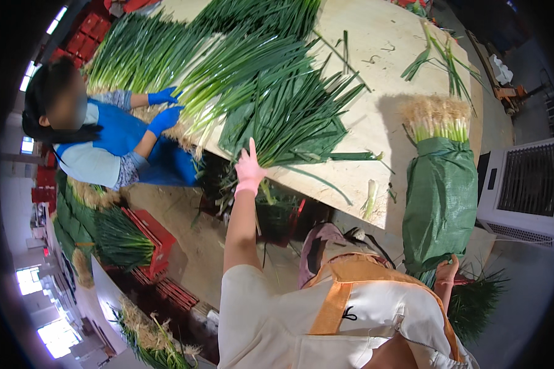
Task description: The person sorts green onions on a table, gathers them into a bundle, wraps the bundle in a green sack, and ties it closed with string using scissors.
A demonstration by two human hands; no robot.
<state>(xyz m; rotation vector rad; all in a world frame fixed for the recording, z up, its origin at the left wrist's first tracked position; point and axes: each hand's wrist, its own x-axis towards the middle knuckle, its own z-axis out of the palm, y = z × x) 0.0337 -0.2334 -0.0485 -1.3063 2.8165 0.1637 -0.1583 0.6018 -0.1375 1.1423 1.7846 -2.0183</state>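
Note:
My left hand (249, 171), in a pink glove, is at the table's near edge. It grips the narrow end of a fan of loose green leaves (295, 120), its index finger pointing outward. Under the leaves lies a green sheet (337, 131). My right hand (445, 271), also in pink, holds the lower end of a green woven sack (439, 203). The sack is wrapped around a bundle of scallions, whose pale roots (436, 113) stick out at the far end. Part of the right hand is hidden behind the sack.
Across the left side, a co-worker's blue-gloved hands (165, 110) touch a row of scallions (240, 69) on the wooden table (374, 41). Loose stalks (443, 60) lie at the far right. An air cooler (526, 184) stands right; a red crate (159, 240) is at lower left.

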